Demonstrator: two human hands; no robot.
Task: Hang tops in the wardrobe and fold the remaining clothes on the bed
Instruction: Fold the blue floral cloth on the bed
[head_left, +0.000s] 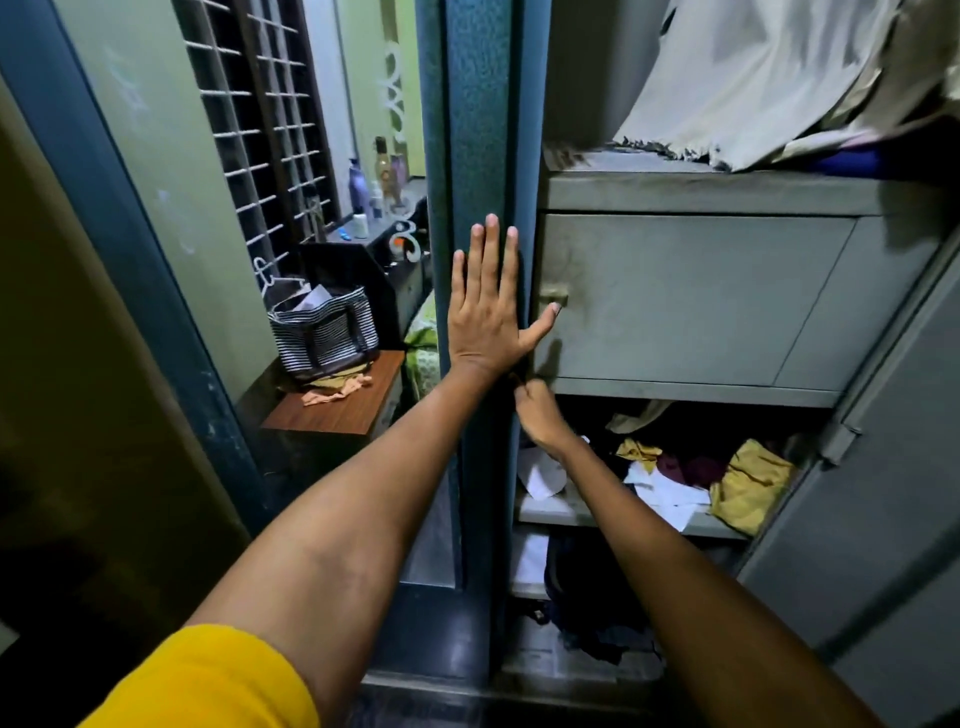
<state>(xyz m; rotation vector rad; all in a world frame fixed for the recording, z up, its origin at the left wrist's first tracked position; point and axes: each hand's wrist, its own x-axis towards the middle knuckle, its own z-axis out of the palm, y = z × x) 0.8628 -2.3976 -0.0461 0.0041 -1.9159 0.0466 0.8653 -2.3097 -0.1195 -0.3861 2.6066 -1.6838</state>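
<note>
A grey-blue steel wardrobe (675, 197) stands open in front of me. My left hand (488, 306) lies flat, fingers straight, against the blue edge of its left door (472, 130). My right hand (537, 413) is curled just below the locker compartment (675, 296), pinching something small at the door edge; what it is stays hidden. A cream cloth (753, 88) hangs over the top shelf. Crumpled clothes, yellow (750, 483), maroon and white, lie on the lower shelf (550, 512).
The right wardrobe door (893, 493) stands open at the right. Left of the wardrobe a striped bag (324, 338) sits on a wooden side table (337, 405). Bottles stand on a dark dresser (374, 192) by a barred window (260, 130). A green bed edge (423, 348) shows behind.
</note>
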